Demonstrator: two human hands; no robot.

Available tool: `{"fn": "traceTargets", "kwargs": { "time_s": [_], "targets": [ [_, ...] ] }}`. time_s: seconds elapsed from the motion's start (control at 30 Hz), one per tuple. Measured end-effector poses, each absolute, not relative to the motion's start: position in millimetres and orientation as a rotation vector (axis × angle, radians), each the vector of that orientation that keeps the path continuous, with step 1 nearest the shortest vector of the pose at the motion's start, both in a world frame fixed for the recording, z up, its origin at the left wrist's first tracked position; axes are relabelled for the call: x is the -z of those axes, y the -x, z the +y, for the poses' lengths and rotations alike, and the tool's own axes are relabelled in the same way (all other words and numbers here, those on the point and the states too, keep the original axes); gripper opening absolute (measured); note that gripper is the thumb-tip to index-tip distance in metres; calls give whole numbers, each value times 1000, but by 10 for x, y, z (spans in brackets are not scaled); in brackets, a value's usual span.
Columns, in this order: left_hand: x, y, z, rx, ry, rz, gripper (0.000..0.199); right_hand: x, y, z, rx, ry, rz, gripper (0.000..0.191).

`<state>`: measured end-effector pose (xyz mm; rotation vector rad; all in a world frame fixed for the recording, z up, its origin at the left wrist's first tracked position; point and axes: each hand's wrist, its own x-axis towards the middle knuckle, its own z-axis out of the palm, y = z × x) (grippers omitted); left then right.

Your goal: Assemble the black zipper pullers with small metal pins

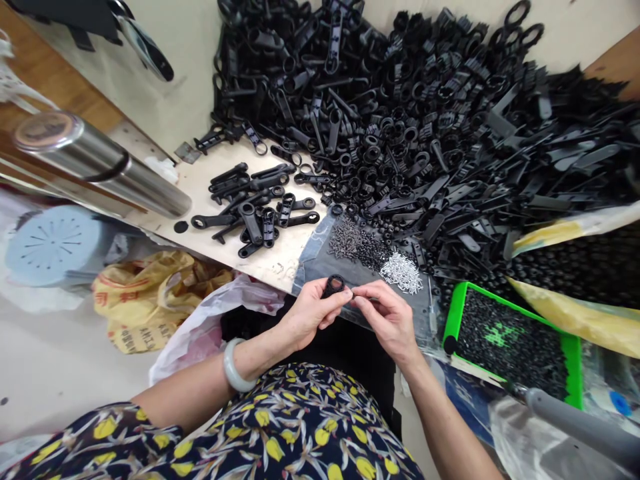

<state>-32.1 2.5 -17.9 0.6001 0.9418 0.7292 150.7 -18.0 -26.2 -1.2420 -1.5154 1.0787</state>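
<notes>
My left hand point(317, 308) is closed around a black plastic part with a ring-shaped end point(334, 285); the rest of it is hidden by my fingers. Close beside it, my right hand point(387, 317) pinches at the tip of the part, and whatever sits between its fingertips is too small to make out. Just beyond my hands, on a dark mat point(345, 275), lie a heap of small silvery pins point(401, 272) and a pile of small dark pieces point(347, 239). Finished-looking black handle-shaped parts point(250, 223) lie loosely grouped to the left.
A large heap of black plastic parts point(400, 120) covers the back. At right stands a green tray point(453, 317) of tiny black pieces, near a grey rod-shaped tool point(575, 420). A steel flask point(145, 183) lies at left, above a blue stool point(55, 243) and bags point(145, 300).
</notes>
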Motion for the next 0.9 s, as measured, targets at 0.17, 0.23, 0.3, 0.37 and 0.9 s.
{"fn": "traceTargets", "kwargs": {
  "time_s": [0.17,0.23,0.3,0.37,0.9],
  "targets": [
    [134,286,47,-717,-406,920,35,274,-1452,-247,-917,1293,-1569,18],
    [109,277,50,-704,-345,913,36,272,-1432,-253,-817,1303,-1608,17],
    [91,266,49,-704,-305,910,36,279,-1416,-254,-748,1300,-1639,18],
    [81,249,45,-714,-275,904,38,299,-1401,-256,-688,1303,-1649,20],
    [84,163,36,-727,-235,908,41,386,-1471,-257,-451,1301,-1793,22]
  ]
}}
